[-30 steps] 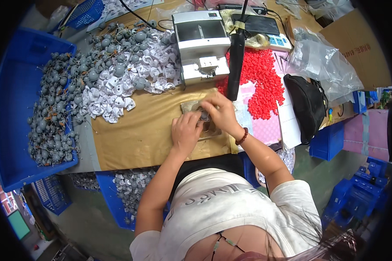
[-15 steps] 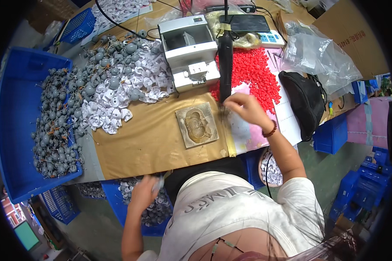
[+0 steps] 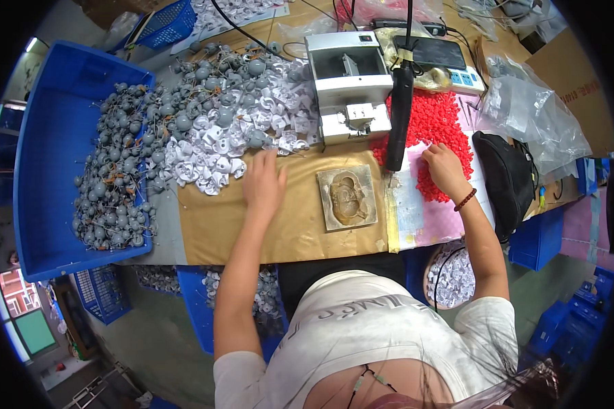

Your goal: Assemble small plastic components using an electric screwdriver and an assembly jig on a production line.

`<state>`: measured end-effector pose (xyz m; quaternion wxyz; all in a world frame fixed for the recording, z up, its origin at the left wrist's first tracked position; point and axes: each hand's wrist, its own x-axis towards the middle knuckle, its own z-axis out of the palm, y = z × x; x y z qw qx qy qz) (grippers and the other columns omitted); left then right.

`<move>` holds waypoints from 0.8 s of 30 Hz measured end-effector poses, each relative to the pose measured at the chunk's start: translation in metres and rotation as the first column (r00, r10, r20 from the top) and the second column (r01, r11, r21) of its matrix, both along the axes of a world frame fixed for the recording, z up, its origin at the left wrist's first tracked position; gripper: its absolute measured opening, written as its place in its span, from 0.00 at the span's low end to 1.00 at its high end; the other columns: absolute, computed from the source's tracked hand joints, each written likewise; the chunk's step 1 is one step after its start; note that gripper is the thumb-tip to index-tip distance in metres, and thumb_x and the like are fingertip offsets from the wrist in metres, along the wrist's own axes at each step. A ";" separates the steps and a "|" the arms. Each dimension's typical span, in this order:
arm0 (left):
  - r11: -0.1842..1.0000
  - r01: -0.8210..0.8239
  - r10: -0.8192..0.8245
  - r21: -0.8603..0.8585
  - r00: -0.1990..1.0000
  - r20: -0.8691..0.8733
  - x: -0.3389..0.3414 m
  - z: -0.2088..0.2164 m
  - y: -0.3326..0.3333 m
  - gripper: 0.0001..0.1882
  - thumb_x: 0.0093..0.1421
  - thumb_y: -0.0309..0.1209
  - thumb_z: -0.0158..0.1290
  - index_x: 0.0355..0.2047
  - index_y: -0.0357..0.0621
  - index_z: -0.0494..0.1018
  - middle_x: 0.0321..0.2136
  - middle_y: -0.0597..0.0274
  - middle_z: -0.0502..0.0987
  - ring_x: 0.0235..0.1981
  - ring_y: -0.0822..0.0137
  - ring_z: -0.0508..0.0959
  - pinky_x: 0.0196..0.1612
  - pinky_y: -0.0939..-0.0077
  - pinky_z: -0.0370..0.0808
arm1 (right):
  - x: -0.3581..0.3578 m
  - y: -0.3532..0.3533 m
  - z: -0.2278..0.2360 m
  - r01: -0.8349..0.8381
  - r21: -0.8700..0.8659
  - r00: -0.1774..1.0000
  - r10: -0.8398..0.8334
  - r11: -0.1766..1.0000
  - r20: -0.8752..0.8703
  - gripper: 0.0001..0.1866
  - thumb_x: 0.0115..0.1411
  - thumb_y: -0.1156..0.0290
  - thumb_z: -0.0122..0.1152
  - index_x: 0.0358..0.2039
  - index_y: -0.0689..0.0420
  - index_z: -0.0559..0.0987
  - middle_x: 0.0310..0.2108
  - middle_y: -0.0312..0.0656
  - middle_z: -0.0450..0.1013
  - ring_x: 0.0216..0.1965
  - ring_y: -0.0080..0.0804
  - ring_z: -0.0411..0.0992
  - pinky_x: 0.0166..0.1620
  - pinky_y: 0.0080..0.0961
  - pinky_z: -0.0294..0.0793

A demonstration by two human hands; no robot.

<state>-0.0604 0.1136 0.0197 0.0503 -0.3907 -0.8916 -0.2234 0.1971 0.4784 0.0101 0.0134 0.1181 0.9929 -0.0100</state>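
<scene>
The person is sitting at a bench covered in brown paper, and everything is arranging itself around the tan mould block [image 3: 348, 198] lying flat in the middle of that paper. The left hand [image 3: 265, 184] is reaching out to the left of the block, palm down, fingers spread and loosely open, holding nothing that I can see; its fingertips are nearing the edge of the heap of white plastic shells [image 3: 218, 146], which is lying up and to the left of the block. Mixed into that heap and spilling further left into the big blue bin [image 3: 51, 143] are grey ball-shaped parts with wires [image 3: 112, 184].

The right hand [image 3: 445, 169] is resting to the right of the block, on the pile of small red pieces [image 3: 433, 126], its fingers curled down into them. Whether it is pinching any piece I cannot tell, as the fingertips are hidden. A dark beaded bracelet [image 3: 465, 200] is sitting on that wrist.

Directly behind the block a grey benchtop machine [image 3: 348, 85] is standing, with a black handle [image 3: 398, 116] slanting down between it and the red pile. Further right of the block a black pouch [image 3: 508, 180] is lying beside clear plastic bags [image 3: 532, 116].
</scene>
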 end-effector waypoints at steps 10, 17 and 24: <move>0.995 -0.005 0.028 -0.098 0.973 0.227 0.002 -0.005 0.002 0.20 0.53 0.33 0.67 0.45 0.43 0.75 0.39 0.50 0.72 0.37 0.48 0.76 0.40 0.55 0.75 | -0.005 -0.028 0.039 0.093 -0.692 0.911 -0.342 0.716 -0.231 0.07 0.59 0.79 0.61 0.39 0.62 0.80 0.31 0.38 0.73 0.35 0.27 0.73 0.39 0.25 0.73; 0.997 -0.013 -0.024 0.075 0.881 0.472 0.071 0.004 -0.045 0.21 0.51 0.29 0.69 0.44 0.39 0.76 0.32 0.56 0.73 0.27 0.63 0.75 0.32 0.69 0.74 | -0.021 -0.095 0.039 -0.132 -0.952 0.926 -0.309 0.278 -0.218 0.07 0.61 0.77 0.65 0.40 0.59 0.81 0.40 0.35 0.74 0.38 0.21 0.75 0.41 0.18 0.75; 0.941 0.044 -0.215 0.337 0.844 0.491 0.113 0.008 0.018 0.21 0.51 0.31 0.69 0.44 0.41 0.76 0.39 0.55 0.74 0.38 0.55 0.75 0.42 0.62 0.74 | -0.041 -0.135 0.031 -0.133 -0.947 0.915 -0.331 0.294 -0.231 0.05 0.59 0.76 0.68 0.36 0.61 0.82 0.32 0.35 0.75 0.33 0.20 0.74 0.36 0.18 0.73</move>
